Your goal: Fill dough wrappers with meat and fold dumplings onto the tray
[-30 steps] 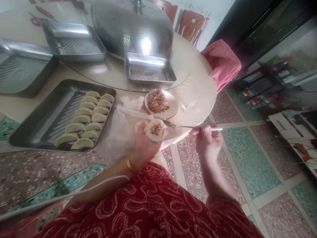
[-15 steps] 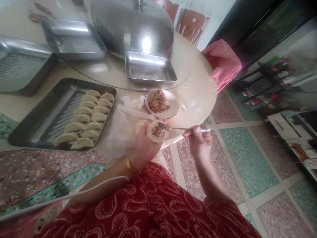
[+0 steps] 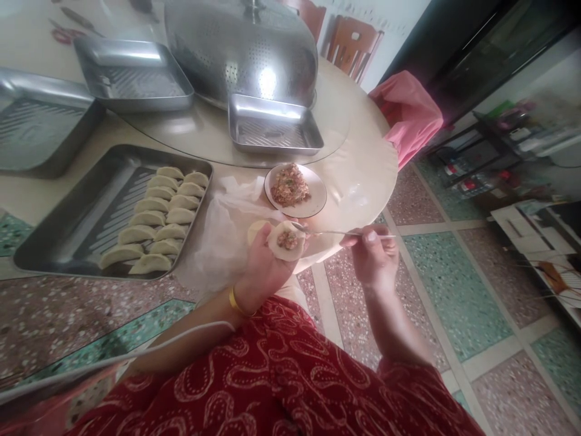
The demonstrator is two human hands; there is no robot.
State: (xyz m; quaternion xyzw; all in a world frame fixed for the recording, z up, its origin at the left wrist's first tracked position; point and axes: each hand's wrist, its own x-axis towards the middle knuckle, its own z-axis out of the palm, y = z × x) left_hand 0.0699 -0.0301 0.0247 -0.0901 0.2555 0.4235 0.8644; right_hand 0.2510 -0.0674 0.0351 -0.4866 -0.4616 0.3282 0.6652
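Cupping the wrapper [image 3: 285,240] flat in my left hand [image 3: 263,269], fingers curled under so the filling sits centred. Right hand [image 3: 374,260] pinches the spoon [image 3: 327,232], tip at the wrapper's edge, just below the filling plate [image 3: 318,203] on the counter [image 3: 358,175].

I count twelve folded dumplings [image 3: 157,219] in two rows on one tray [image 3: 68,227], three more steel trays [image 3: 272,127], one plate of filling [image 3: 295,191], one domed cover [image 3: 240,48], one spoon [image 3: 336,232], and one open wrapper [image 3: 285,240] in my left hand [image 3: 263,266].
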